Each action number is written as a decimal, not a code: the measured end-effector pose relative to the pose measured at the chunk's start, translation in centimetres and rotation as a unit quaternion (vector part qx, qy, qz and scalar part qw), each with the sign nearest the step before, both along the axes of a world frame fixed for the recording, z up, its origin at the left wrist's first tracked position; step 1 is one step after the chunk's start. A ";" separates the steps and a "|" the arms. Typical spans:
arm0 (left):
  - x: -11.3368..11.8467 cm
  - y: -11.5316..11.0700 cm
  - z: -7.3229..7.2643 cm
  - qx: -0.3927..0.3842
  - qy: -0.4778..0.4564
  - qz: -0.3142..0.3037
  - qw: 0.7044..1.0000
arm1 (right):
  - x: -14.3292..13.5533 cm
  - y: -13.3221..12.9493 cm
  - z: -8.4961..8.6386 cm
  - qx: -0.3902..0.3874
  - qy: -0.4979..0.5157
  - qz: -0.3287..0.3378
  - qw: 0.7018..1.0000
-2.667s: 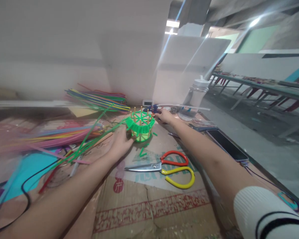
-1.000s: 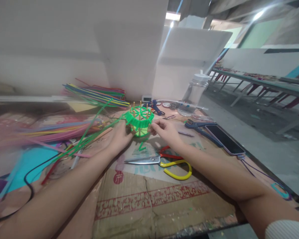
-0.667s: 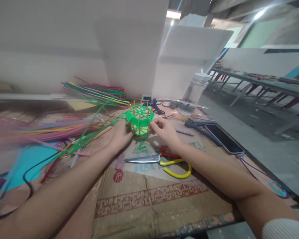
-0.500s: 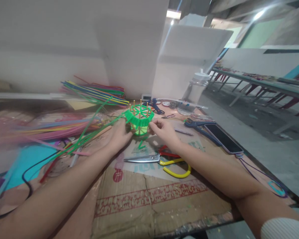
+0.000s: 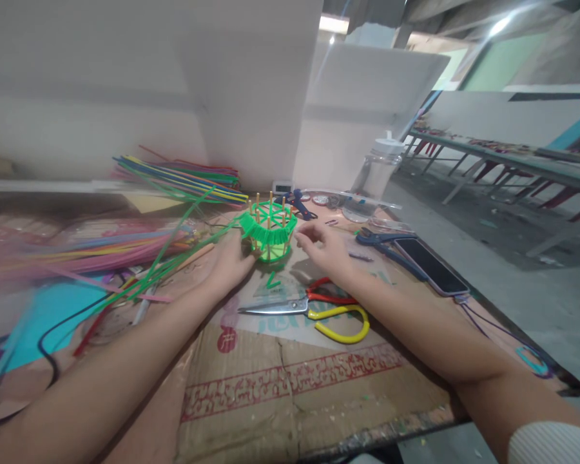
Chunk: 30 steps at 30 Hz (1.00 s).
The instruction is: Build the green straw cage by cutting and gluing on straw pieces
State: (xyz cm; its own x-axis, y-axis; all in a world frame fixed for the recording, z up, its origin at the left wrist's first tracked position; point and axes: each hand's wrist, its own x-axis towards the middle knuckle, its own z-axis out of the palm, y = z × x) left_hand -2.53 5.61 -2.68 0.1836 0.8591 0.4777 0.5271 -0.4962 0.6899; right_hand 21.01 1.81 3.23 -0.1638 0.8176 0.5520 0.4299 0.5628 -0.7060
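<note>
A small round basket frame (image 5: 269, 227) stands at the middle of the table, with upright wooden sticks and bright green fuzzy pipe cleaner woven round it. My left hand (image 5: 236, 259) is closed on its left side, thumb at the lower front. Long green pipe cleaners (image 5: 167, 265) trail leftward from behind that hand. To the right of the frame, slightly apart from it, my right hand (image 5: 325, 248) has loosely curled fingers with nothing visible in them. A short bent green piece (image 5: 273, 280) lies in front of the frame.
Scissors with red and yellow handles (image 5: 314, 310) lie on the cardboard (image 5: 251, 412) near me. Pliers (image 5: 389, 248), a phone (image 5: 432, 265) and a water bottle (image 5: 373, 177) are to the right. Bundles of coloured pipe cleaners (image 5: 178, 177) are at back left; a white panel (image 5: 149, 84) stands behind.
My right hand has come off the frame's right side and moved slightly right. My left hand keeps its hold. The whole view has shifted a little.
</note>
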 end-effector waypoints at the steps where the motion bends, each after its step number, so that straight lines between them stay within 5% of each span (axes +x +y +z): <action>1: 0.0 0.0 0.0 0.000 0.001 0.001 1.000 | 0.3 0.1 0.1 0.048 -0.036 0.000 0.998; 8: 0.0 0.3 0.0 0.004 0.008 0.007 1.000 | 0.6 0.8 0.8 0.223 -0.157 0.042 0.961; 22: 0.0 0.3 -0.2 0.002 0.008 0.005 1.000 | 0.4 1.5 0.6 0.239 -0.240 0.013 0.941; 27: 0.0 0.3 -0.2 0.004 0.007 0.000 1.000 | 0.2 0.4 0.5 0.163 -0.130 -0.007 0.978; 30: -0.1 0.3 -0.2 0.008 0.009 0.000 1.000 | 0.0 -0.2 0.0 -0.033 0.040 -0.012 0.999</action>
State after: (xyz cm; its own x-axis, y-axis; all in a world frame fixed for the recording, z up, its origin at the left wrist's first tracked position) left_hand -2.65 5.91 -2.91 0.1928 0.8514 0.4877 0.5397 -0.5071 0.6720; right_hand 20.98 1.63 3.28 -0.1014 0.8556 0.5076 0.3835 0.5044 -0.7736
